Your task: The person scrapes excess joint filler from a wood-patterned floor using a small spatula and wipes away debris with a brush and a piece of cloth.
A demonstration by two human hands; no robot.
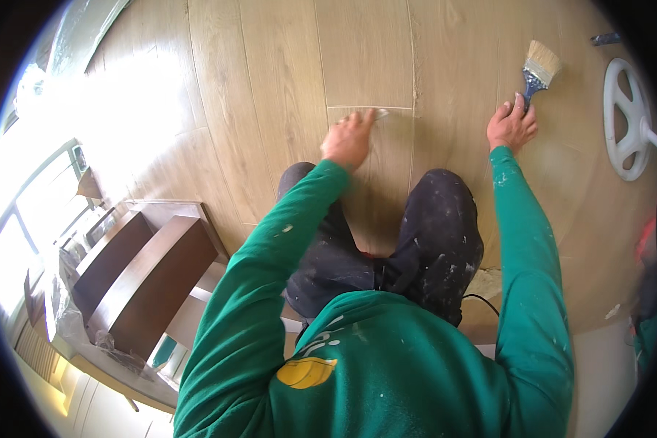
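My right hand [513, 127] is closed on the blue handle of a wide paintbrush [540, 66] with pale bristles, which points away from me over the wood-plank floor [372, 44]. Between the closed fingers of my left hand [348, 139], a small whitish flat piece [381, 114] pokes out; its kind is not clear. That hand is slightly blurred and lies at a pale crosswise seam [336, 108] between two planks. Another seam [415, 66], running lengthwise to the right, has rough crumbs along it. My knees rest apart on the floor, just behind the left hand.
On the right stands a white wheel-shaped base [612, 120], with a dark object [606, 39] beyond it. Dark brown stair-like boards [153, 285] and clear plastic sheeting [66, 292] are at the left. A black cable [483, 299] curves beside my right leg. Bright glare covers the far-left floor.
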